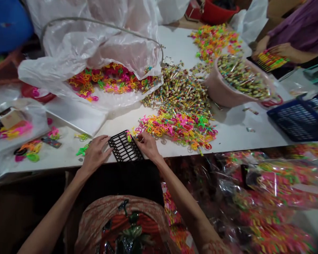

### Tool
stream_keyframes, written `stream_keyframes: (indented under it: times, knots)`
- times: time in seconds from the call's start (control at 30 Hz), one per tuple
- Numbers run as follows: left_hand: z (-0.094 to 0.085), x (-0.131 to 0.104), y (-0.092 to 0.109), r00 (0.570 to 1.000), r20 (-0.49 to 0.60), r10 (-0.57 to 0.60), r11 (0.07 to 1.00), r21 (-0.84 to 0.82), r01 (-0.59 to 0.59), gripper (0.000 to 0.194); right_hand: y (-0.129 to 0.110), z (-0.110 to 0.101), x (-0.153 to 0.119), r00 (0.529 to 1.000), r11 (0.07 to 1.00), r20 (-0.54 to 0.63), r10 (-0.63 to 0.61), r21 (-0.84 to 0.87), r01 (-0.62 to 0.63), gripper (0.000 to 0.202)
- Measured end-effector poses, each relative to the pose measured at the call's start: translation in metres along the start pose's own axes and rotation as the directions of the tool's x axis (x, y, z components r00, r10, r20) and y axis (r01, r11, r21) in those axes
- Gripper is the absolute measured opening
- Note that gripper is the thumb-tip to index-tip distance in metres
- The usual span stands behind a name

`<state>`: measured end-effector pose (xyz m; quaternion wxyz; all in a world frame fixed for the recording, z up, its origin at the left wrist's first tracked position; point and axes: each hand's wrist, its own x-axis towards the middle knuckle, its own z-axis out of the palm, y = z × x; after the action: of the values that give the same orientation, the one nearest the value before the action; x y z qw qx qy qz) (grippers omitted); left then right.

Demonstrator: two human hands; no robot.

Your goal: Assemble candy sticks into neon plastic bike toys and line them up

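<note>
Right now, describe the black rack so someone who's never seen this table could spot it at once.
Find the white table, then its near edge where the person's left hand and right hand are. Between them lies the black rack, with bright plastic pieces at its far right corner. Its dark, flat, slotted grid sets it apart from the multicoloured heap beyond the right hand.

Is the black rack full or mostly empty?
The black slotted rack looks mostly empty: bright plastic pieces sit only at its far right corner, near the right hand; bars elsewhere look bare.
</note>
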<state>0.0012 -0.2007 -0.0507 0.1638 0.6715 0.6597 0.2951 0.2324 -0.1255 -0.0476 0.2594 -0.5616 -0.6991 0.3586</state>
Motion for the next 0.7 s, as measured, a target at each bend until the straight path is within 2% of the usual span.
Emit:
stream_keyframes:
  times: [0.07,0.1,0.2,0.3,0.4,0.53,0.63,0.7]
  knots:
    - [0.007,0.010,-0.009,0.990,0.056,0.129,0.990,0.041,-0.132,0.040,-0.001,0.002,0.001,0.999,0.995,-0.022,0.032,0.094,-0.030,0.007]
    - [0.012,0.012,-0.012,0.984,0.078,0.158,0.985,0.056,-0.163,0.041,-0.002,0.002,0.001,0.999,0.986,-0.013,0.053,0.160,-0.050,0.008]
    - [0.026,0.012,-0.016,0.988,0.050,0.144,0.984,0.096,-0.148,0.046,-0.008,0.003,0.001,0.993,0.933,0.050,0.106,0.340,-0.117,0.015]
    - [0.034,0.008,-0.014,0.995,-0.023,0.098,0.990,0.103,-0.095,0.054,-0.019,0.010,0.002,0.994,0.929,0.027,0.110,0.353,-0.112,0.021]
    - [0.034,0.007,-0.014,0.996,-0.032,0.087,0.993,0.085,-0.084,0.059,-0.032,0.023,0.006,0.995,0.949,-0.011,0.097,0.303,-0.089,0.019]
    - [0.024,0.017,-0.013,0.995,0.012,0.102,0.992,0.069,-0.103,0.053,-0.039,0.033,0.012,0.995,0.940,-0.007,0.098,0.330,-0.090,0.015]
    - [0.020,0.036,-0.007,0.975,0.098,0.201,0.978,0.046,-0.206,0.042,-0.035,0.026,0.011,0.987,0.901,-0.003,0.163,0.408,-0.147,0.018]
    - [0.020,0.049,-0.003,0.924,0.214,0.316,0.945,0.018,-0.327,0.038,-0.030,0.018,0.005,0.978,0.877,0.003,0.210,0.442,-0.190,0.019]
